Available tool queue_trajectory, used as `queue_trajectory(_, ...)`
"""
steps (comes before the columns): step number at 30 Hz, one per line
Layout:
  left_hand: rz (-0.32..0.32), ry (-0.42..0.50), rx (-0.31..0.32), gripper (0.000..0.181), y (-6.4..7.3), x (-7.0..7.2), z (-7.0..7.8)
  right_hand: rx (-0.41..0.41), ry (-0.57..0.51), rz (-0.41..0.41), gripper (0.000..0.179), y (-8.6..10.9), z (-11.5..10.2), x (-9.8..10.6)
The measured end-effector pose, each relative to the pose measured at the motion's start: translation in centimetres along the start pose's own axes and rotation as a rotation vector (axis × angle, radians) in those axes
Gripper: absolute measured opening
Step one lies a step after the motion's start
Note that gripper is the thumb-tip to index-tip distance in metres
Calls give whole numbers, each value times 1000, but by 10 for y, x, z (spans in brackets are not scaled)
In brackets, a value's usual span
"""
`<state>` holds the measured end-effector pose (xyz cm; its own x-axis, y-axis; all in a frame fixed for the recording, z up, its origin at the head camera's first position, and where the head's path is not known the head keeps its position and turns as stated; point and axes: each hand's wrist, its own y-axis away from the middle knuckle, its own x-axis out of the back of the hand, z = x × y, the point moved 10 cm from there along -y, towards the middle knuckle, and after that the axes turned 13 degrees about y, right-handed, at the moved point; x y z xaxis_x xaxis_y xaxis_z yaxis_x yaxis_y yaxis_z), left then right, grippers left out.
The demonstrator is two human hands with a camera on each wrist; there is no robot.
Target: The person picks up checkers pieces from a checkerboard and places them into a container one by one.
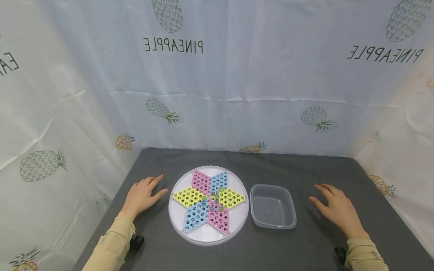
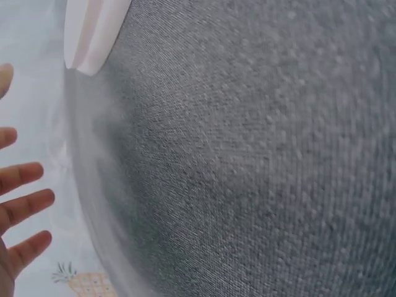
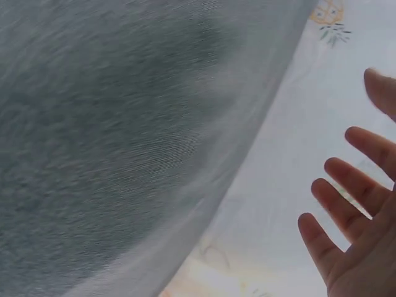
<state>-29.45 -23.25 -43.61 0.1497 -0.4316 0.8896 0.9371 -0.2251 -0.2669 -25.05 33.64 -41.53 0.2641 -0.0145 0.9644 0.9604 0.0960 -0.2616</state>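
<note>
A round white Chinese checkers board (image 1: 178, 222) with a pink, yellow and blue star lies on the dark tabletop. Several glass marbles (image 1: 217, 198) sit in holes around its middle and right side. To the right of the board, apart from it, stands a clear plastic container (image 1: 273, 207) without a lid. My left hand (image 1: 142, 196) is just left of the board, fingers spread, holding nothing. Over on the right, my right hand (image 1: 337, 209) hovers or rests beside the container with relaxed fingers and nothing in them; contact with the cloth cannot be made out.
Grey cloth (image 1: 264, 252) covers the table. White curtains (image 1: 217, 124) printed with pineapples hang behind it and at both sides. Black straps (image 1: 136, 244) are at the wrists. The board's white rim (image 2: 93, 37) shows at the top of the left wrist view.
</note>
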Motion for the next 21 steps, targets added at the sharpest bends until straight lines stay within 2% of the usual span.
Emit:
queue_trajectory(11, -30, 4, -9, 57, 0, -7, 11, -6, -26, 33, 50, -2, -16, 19)
queue_trajectory(21, -71, 138, 48, 54, 2, -16, 12, -14, -99, 13, 52, -8, -33, 27)
